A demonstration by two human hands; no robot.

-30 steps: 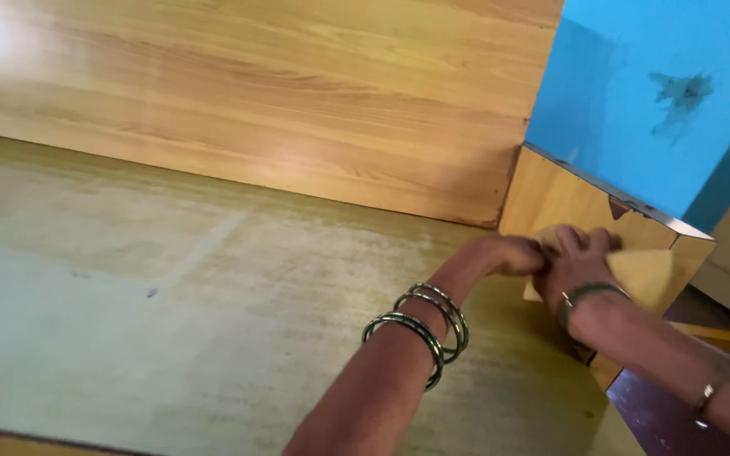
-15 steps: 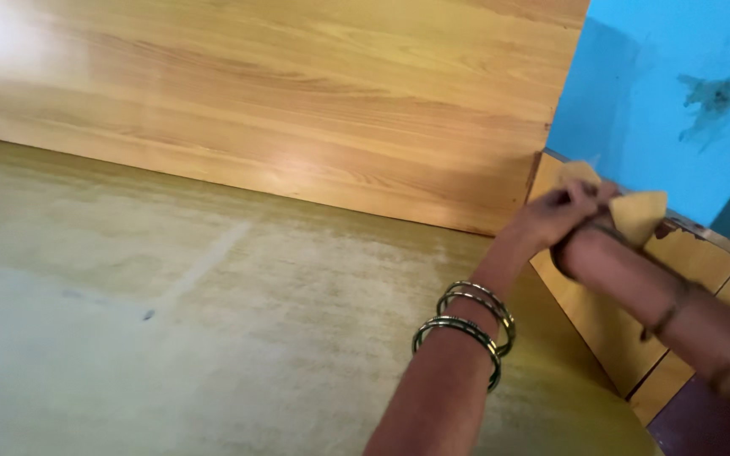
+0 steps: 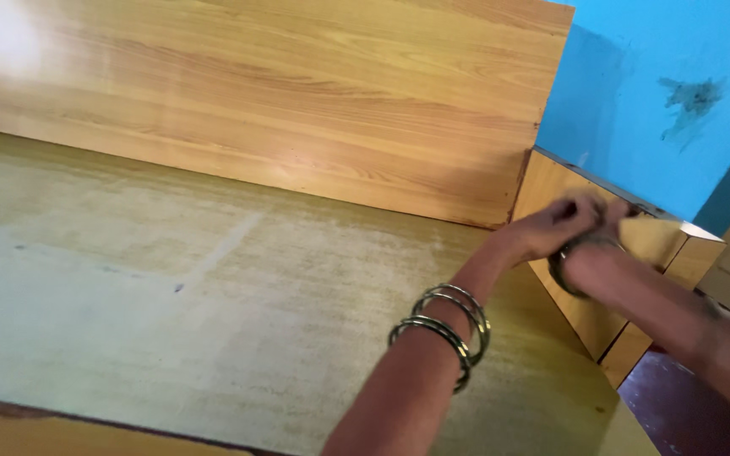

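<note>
My left hand (image 3: 551, 230), with metal bangles (image 3: 443, 328) on its forearm, reaches from the bottom middle up to the top edge of a small wooden side cabinet (image 3: 601, 304). My right hand (image 3: 614, 218) comes in from the right and presses against the left one there. A bangle (image 3: 563, 268) sits on the right wrist. Both hands are blurred with fingers curled together. Whatever lies between them is hidden.
A wide worn wooden bed base (image 3: 171, 279) fills the left and middle. Behind it stands a wooden headboard (image 3: 280, 110). A blue wall (image 3: 661, 93) with a dark smudge rises above the cabinet. Dark red floor (image 3: 678, 414) shows at the bottom right.
Both hands moved up from the cabinet's side to its top edge. The tan folded piece seen between them earlier no longer shows.
</note>
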